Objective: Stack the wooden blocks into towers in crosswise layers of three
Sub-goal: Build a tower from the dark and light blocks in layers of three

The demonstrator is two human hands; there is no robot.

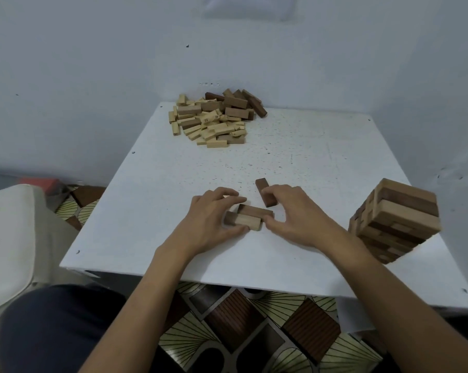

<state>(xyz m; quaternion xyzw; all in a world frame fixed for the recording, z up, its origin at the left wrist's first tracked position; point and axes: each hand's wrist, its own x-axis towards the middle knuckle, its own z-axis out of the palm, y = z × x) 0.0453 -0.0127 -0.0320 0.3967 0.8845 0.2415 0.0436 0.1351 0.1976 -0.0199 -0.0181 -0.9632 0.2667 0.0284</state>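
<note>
Blocks: small, rigid wood with smooth faces. Judged light and apt to slide on the table [321,146], so best pinched across the long sides at mid-length. The started layer [247,221] lies near the front edge, between both hands. Left hand [214,219] cups its left end with curled fingers, thumb on the near side. Right hand [294,211] has its thumb against the layer's right end and its fingers curled over a loose block [263,191] just behind. Tower [397,219] stands well right; pile [216,117] lies far.

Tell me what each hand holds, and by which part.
The left hand grips the low row of blocks at its left end. The right hand curls its fingers over the near end of the dark block.
</note>
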